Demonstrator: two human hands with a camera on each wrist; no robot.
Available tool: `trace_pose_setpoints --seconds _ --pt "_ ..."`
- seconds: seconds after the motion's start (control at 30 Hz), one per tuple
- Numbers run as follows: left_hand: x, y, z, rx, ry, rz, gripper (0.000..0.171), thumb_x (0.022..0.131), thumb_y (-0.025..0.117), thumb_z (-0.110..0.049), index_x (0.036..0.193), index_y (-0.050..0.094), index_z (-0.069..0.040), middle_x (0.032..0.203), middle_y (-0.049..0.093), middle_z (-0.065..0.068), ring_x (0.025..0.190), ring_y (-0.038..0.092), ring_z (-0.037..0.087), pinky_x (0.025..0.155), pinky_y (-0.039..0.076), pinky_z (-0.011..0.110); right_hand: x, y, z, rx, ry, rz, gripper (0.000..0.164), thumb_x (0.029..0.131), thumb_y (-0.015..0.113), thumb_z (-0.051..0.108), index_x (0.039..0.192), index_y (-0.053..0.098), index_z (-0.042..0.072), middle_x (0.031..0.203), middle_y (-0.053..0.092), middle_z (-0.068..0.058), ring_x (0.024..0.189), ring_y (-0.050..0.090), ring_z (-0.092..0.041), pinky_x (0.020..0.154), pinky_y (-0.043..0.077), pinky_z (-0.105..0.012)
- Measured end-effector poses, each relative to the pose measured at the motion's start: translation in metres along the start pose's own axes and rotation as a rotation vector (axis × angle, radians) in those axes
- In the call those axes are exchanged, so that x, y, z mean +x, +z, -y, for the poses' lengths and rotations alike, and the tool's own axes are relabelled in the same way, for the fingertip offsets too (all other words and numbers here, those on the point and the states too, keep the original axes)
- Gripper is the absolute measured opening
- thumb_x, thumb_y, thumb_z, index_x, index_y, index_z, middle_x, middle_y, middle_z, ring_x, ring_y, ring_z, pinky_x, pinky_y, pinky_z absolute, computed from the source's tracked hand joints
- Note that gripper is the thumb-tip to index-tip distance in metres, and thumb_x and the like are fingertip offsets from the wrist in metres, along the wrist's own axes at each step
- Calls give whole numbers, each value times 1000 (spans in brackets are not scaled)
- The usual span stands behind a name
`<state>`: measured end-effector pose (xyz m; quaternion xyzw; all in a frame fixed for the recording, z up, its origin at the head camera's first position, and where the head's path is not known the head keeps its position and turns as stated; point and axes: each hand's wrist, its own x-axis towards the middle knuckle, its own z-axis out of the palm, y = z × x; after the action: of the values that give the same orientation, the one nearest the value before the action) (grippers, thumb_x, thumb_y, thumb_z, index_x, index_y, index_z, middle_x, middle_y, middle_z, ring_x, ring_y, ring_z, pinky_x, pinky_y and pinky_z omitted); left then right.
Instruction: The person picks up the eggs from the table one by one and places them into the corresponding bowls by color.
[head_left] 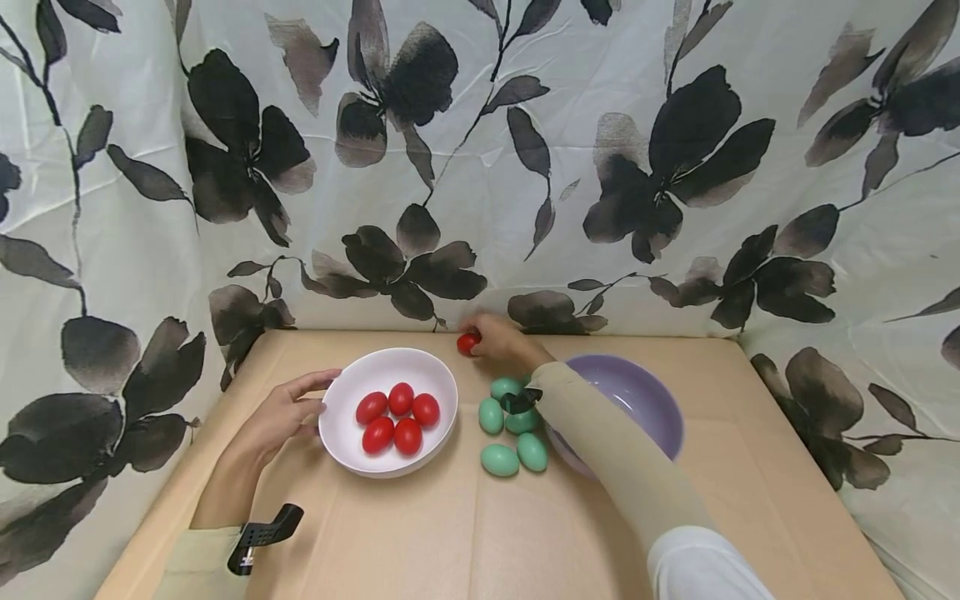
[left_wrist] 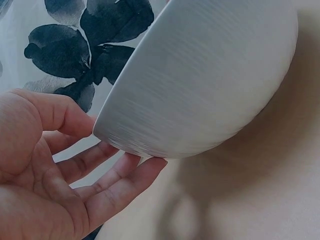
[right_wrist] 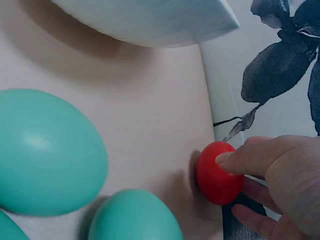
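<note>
A white bowl [head_left: 387, 467] with several red eggs [head_left: 378, 435] in it stands left of centre. My left hand [head_left: 281, 417] holds its left side, the thumb at the rim and the fingertips against the outer wall [left_wrist: 200, 85] in the left wrist view. At the back edge of the table, my right hand [head_left: 504, 343] pinches another red egg [right_wrist: 219, 172] between thumb and fingers. Several green eggs [head_left: 499, 460] lie grouped on the table right of the white bowl, some partly covered by the right wrist's black strap.
A purple bowl [head_left: 652, 396] sits at the right, partly hidden under the right forearm. The beige table [head_left: 390, 542] meets a floral curtain [head_left: 480, 208] at its back and sides.
</note>
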<state>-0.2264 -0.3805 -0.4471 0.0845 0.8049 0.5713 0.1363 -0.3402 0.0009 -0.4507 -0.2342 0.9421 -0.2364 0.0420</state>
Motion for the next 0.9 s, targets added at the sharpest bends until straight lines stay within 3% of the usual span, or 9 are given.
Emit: trace_pose_setpoints --seconds 0.23,0.53,0.7,0.9 --pt "-2 0 -1 11 -1 0 58 97 54 0 153 42 -5 151 40 27 121 55 37 84 60 45 -3 6 7 41 20 64 42 88 74 -2 129 64 1 121 64 -13 109 58 -25 99 49 -34" --pt "-2 1 0 23 9 -9 57 98 55 -2 153 43 -5 151 42 27 123 56 39 84 60 45 -7 5 7 -80 11 116 35 87 75 3 120 68 9 114 65 -8 105 58 -22 98 49 -32" --pt "0 5 1 23 3 -21 57 98 56 -3 153 43 -6 151 42 27 122 57 39 86 60 45 -9 3 3 -47 22 146 38 88 76 6 125 67 10 116 65 -7 107 58 -22 99 49 -34" --pt "0 9 2 34 11 -39 56 98 55 -3 153 44 -6 151 42 27 123 55 39 83 61 42 -11 -1 0 -23 -24 156 39 88 77 12 126 67 10 116 68 -7 106 61 -20 95 51 -31"
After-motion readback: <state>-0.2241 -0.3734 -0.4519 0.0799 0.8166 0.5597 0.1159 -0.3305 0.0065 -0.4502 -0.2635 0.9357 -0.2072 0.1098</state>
